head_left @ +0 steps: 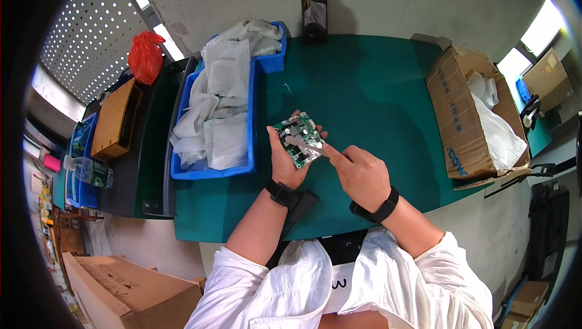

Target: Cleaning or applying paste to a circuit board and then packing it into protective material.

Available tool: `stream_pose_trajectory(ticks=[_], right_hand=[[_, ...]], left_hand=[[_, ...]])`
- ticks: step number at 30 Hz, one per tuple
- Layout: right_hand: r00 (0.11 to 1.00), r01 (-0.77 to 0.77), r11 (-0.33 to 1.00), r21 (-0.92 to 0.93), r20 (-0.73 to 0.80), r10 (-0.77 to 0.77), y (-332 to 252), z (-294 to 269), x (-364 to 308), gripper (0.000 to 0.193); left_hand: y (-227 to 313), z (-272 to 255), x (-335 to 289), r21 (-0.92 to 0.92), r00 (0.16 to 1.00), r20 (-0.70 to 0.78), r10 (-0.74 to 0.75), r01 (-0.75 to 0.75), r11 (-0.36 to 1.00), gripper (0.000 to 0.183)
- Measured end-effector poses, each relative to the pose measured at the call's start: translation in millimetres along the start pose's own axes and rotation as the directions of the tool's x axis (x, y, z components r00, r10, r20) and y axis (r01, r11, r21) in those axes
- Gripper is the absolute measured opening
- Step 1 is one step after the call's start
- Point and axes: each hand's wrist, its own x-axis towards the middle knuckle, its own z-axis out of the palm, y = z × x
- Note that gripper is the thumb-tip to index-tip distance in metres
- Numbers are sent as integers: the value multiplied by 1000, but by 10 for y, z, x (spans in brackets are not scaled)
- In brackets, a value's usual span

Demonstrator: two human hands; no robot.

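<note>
A green circuit board (pixel 301 158) with black and silver parts lies tilted in my left hand (pixel 287 162), whose fingers wrap around its edges. My right hand (pixel 362 178) pinches a thin, pale tool with a flat blade (pixel 310 145). Its tip rests over the middle of the board; whether it touches a part there I cannot tell. Both hands are above the green table (pixel 357 98), near its front edge. Each wrist wears a black band.
Left of my hands, blue bins (pixel 251 141) hold several translucent white bags (pixel 225 138). An open cardboard box (pixel 451 123) with white packing sheets stands at the right. A small black box (pixel 314 29) is against the wall. A larger carton (pixel 130 286) sits at lower left.
</note>
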Motion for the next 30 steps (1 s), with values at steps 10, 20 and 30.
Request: stream_pose_trajectory(ticks=[10, 20, 30], right_hand=[[1000, -26, 971, 236, 22, 21, -53, -167, -162, 38], [994, -112, 993, 39, 22, 111, -48, -118, 28, 31], [945, -160, 973, 167, 311, 102, -115, -48, 42, 40]], left_hand=[[137, 80, -69, -182, 967, 256, -5, 54, 982, 84], [72, 214, -74, -145, 986, 158, 58, -35, 989, 89], [113, 157, -59, -114, 978, 115, 171, -158, 981, 90]])
